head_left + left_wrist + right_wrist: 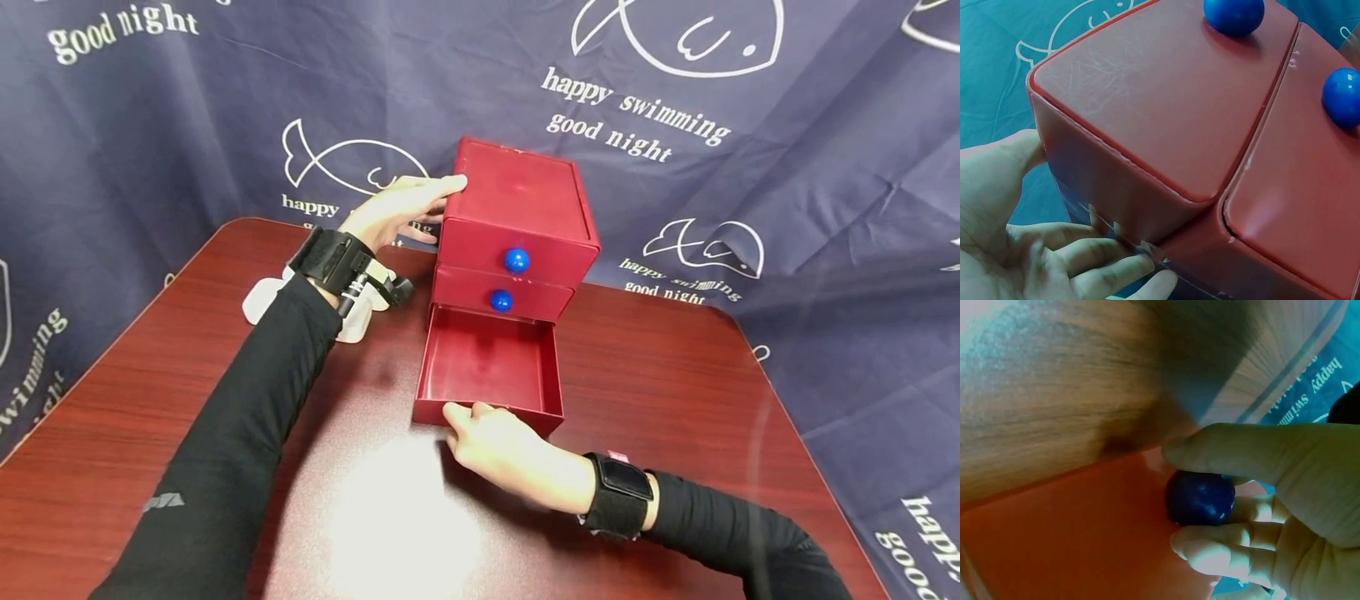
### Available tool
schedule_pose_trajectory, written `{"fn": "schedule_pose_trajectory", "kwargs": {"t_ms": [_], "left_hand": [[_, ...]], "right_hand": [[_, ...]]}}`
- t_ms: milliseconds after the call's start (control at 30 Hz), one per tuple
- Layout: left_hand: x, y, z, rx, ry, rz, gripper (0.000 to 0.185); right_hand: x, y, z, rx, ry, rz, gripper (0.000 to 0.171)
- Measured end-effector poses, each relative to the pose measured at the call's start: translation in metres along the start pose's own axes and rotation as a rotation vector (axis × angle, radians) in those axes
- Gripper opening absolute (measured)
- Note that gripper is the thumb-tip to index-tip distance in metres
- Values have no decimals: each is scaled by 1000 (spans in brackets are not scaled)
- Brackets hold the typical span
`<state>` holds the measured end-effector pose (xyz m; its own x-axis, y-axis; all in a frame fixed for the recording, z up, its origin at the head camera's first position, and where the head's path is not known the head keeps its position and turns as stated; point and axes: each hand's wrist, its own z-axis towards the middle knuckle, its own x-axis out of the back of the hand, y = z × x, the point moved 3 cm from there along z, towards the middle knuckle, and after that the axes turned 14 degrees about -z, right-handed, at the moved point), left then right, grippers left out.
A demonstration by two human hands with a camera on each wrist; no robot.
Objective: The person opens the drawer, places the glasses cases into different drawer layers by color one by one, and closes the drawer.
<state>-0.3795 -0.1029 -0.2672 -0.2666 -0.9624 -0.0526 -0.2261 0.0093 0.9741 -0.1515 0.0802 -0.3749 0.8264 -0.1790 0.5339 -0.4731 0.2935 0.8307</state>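
A small red drawer cabinet (525, 192) stands upright on the table, two blue knobs showing on its upper fronts. Its bottom drawer (483, 362) is pulled out toward me, with its bare inside floor in sight. At the drawer's front, my right hand (506, 454) holds the blue knob (1200, 497) between thumb and fingers; in the head view the hand hides that knob. My left hand (397, 208) rests against the cabinet's left side, thumb at the top edge. In the left wrist view its fingers (1107, 269) lie loosely extended along the side wall.
The reddish-brown wooden table (652, 400) carries the cabinet near its far edge. A white object (356, 323) lies left of the cabinet, partly hidden by my left wrist. Behind the table hangs a blue printed curtain (480, 75), close to the cabinet's back.
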Motion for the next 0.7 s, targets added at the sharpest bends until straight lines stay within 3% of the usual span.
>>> {"fn": "schedule_pose_trajectory", "kwargs": {"t_ms": [400, 467, 567, 700], "left_hand": [[0, 0, 0, 2, -6, 6, 70], [0, 0, 0, 4, -5, 4, 70], [0, 0, 0, 6, -6, 3, 70], [0, 0, -1, 6, -5, 0, 70]], "right_hand": [[2, 4, -3, -21, -4, 54, 7], [4, 9, -2, -24, -27, 119, 11], [8, 25, 0, -23, -83, 302, 24], [13, 57, 6, -34, -58, 498, 29]]}}
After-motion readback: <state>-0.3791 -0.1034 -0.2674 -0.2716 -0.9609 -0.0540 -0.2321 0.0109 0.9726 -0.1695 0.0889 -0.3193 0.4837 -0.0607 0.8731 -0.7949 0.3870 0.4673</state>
